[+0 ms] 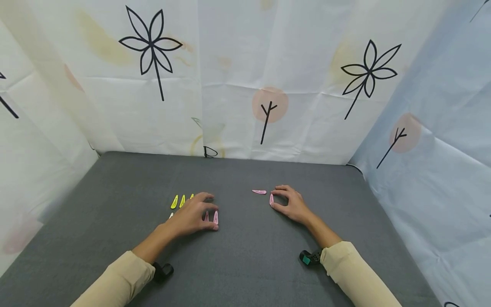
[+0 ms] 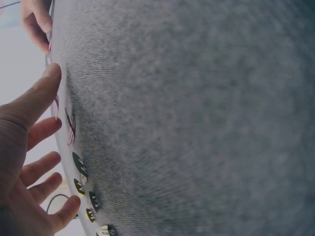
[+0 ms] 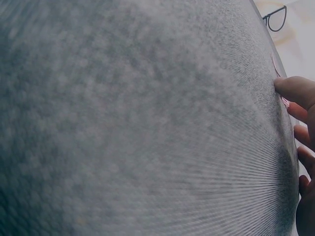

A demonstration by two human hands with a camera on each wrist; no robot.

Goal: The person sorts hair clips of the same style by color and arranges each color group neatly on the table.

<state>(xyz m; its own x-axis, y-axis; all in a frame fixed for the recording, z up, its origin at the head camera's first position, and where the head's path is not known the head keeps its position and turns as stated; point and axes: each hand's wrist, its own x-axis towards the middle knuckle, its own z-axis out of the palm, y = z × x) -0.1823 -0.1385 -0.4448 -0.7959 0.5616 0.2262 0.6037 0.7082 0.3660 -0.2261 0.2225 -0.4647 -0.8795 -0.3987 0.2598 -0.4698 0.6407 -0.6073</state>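
Note:
My left hand (image 1: pixel 194 214) holds a pink snap hair clip (image 1: pixel 216 217) by its two ends, between thumb and index finger. Just left of it, partly covered by the fingers, lies a second pink clip (image 1: pixel 206 216). Farther right, my right hand (image 1: pixel 292 206) pinches another pink clip (image 1: pixel 271 199) between thumb and index finger, at the table surface. A further pink clip (image 1: pixel 259 192) lies sideways to the left of that hand. In the left wrist view, the gripped clip (image 2: pixel 56 108) spans thumb and index finger while the other fingers are spread.
Yellow hair clips (image 1: pixel 174 201) stand in a row beyond my left hand, one partly hidden. A pale clip (image 1: pixel 171 215) shows beside that wrist, mostly covered. The grey table (image 1: pixel 245 264) meets printed white cloth (image 1: pixel 230 119) at the back and sides.

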